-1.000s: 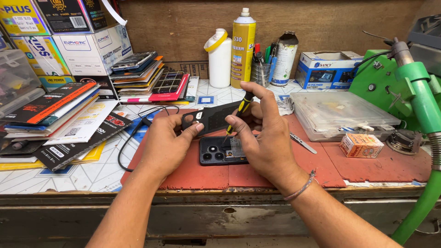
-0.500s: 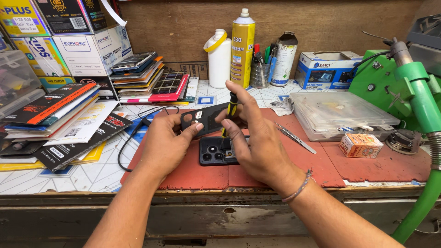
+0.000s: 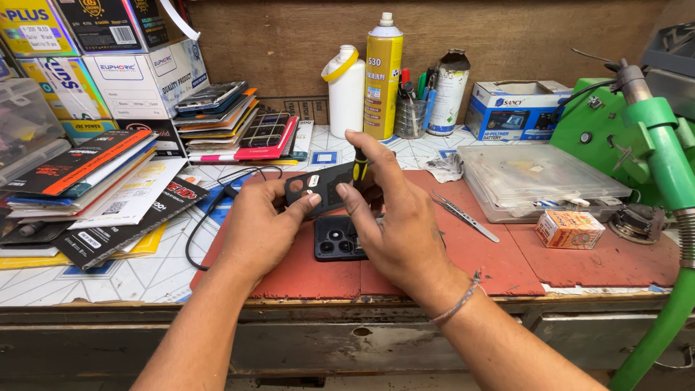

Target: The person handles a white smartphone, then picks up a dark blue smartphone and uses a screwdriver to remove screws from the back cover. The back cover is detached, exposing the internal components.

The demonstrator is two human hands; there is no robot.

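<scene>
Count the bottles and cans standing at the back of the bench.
3: a white bottle with a yellow ring, a tall yellow spray can right of it, and a silvery can further right. Others may hide behind boxes.

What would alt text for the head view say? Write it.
Left hand and right hand hold a small dark phone part above a black phone lying on a red mat; tweezers lie to the right.
</scene>
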